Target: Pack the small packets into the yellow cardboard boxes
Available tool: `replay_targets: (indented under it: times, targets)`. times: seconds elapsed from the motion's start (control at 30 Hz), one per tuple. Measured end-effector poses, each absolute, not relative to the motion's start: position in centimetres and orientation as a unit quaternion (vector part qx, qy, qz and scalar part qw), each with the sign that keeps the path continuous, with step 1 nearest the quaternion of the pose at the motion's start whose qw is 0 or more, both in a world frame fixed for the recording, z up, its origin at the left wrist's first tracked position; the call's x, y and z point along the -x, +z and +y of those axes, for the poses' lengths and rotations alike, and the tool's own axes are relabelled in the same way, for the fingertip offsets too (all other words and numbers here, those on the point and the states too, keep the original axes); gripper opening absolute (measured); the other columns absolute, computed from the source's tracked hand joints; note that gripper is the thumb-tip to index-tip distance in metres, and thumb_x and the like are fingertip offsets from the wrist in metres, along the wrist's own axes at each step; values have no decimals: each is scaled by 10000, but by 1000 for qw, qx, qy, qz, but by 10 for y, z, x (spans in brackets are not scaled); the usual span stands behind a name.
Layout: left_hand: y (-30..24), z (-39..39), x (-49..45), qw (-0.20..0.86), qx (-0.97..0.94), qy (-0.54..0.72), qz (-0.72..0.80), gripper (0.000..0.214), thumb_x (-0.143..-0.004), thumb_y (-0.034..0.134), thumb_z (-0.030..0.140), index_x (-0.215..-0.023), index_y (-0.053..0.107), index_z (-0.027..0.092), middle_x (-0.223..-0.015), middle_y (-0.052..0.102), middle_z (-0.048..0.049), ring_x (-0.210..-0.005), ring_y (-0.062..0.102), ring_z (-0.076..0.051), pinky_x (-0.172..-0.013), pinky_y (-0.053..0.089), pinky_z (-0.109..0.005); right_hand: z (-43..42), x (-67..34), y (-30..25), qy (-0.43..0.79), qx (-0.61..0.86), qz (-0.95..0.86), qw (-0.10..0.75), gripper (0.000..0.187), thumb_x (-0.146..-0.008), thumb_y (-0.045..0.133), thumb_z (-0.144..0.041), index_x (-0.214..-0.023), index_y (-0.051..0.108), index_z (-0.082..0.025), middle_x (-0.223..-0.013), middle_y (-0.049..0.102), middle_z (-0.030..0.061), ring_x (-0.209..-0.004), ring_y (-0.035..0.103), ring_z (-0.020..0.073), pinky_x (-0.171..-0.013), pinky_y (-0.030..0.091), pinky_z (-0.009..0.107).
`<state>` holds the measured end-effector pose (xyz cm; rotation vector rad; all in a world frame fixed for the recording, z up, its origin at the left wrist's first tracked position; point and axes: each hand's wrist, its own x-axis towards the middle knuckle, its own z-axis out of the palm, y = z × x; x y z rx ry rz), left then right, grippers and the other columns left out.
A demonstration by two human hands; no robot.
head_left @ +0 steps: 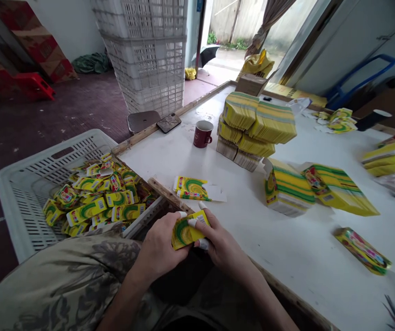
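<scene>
A small yellow and green cardboard box is held between both hands over the table's near edge. My left hand wraps round its left side, fingers closed. On the box's right end, my right hand grips with thumb and fingers, white coverings on several fingertips. Just beyond the hands, an unfolded or partly folded carton lies on the table with white flaps out to its right. To the left, a white plastic crate holds many small yellow boxes.
Stacked flat cartons stand mid-table beside a maroon mug. More carton bundles and a single box lie to the right. A phone rests at the left edge; tall white crates stand behind.
</scene>
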<state>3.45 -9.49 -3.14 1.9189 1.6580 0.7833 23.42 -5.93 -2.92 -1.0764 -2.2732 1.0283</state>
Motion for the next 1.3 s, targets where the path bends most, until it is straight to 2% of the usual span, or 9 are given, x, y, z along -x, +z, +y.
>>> replay_targets:
  times: [0.2,0.4,0.57,0.7,0.83,0.97,1.13,1.2,1.3]
  targets:
    - [-27,-96,-36,232,-704,301,600,597,-688,734,365,-1202,466,223,-1102,644,-94,-999,617,-293,-867,506,-422,-56,-240,-14,392,375,-819,189,228,-878,550,-229,-1105,574,-222,-1373,455,160,-1226,528,272,-995,465,420]
    - [-29,-87,-40,343,-473,551,596,649,-616,817,335,-1183,507,274,-1184,607,-53,-1095,586,-251,-946,477,-355,-45,-226,-18,440,399,-743,310,707,-884,544,-295,-1438,110,-237,-1454,380,171,-1289,472,239,-1040,436,424]
    - [-45,-75,-34,398,-96,749,521,602,-699,637,659,-1102,491,236,-1334,470,-110,-1277,435,-275,-1065,371,-462,12,-225,-31,248,544,-774,209,529,-851,537,-185,-1346,358,-134,-1233,587,166,-1122,560,267,-958,471,423]
    - [-50,-78,-40,472,-106,717,502,528,-711,744,477,-1108,508,223,-1258,538,-103,-1131,532,-209,-922,466,-353,34,-216,-53,209,556,-787,167,499,-732,415,43,-1207,508,-80,-1105,614,205,-1030,557,308,-925,445,485]
    - [-51,-80,-47,498,-152,689,505,530,-733,733,457,-1157,527,214,-1146,598,-70,-923,580,-138,-746,496,-237,32,-212,-63,215,556,-775,210,517,-673,413,54,-1164,486,-91,-1081,589,192,-1012,535,300,-920,430,497]
    - [-52,-81,-52,530,-161,683,477,658,-659,756,549,-1173,540,200,-1131,611,-83,-958,589,-177,-772,511,-276,18,-212,-46,242,574,-728,286,485,-734,497,-73,-1181,338,-173,-920,571,52,-816,584,195,-763,509,356]
    - [-26,-82,-63,484,-138,774,385,767,-557,630,803,-1075,606,238,-1264,559,-55,-1133,523,-255,-845,520,-350,-34,-191,-14,484,437,-646,397,555,-708,601,-135,-1192,355,-246,-885,542,-20,-704,568,118,-630,475,240]
    - [-12,-79,-64,479,-108,774,401,708,-552,642,788,-982,620,226,-1028,625,-37,-963,574,-228,-751,540,-324,-56,-180,-10,625,354,-604,345,602,-663,707,-181,-1189,422,-249,-901,549,-15,-704,539,110,-623,452,231]
    - [0,-72,-64,479,-72,775,406,670,-431,720,768,-714,543,187,-640,486,40,-614,469,-113,-595,506,-213,-76,-169,-9,726,318,-518,321,727,-569,834,-263,-1191,459,-239,-893,526,-16,-752,504,121,-642,428,230]
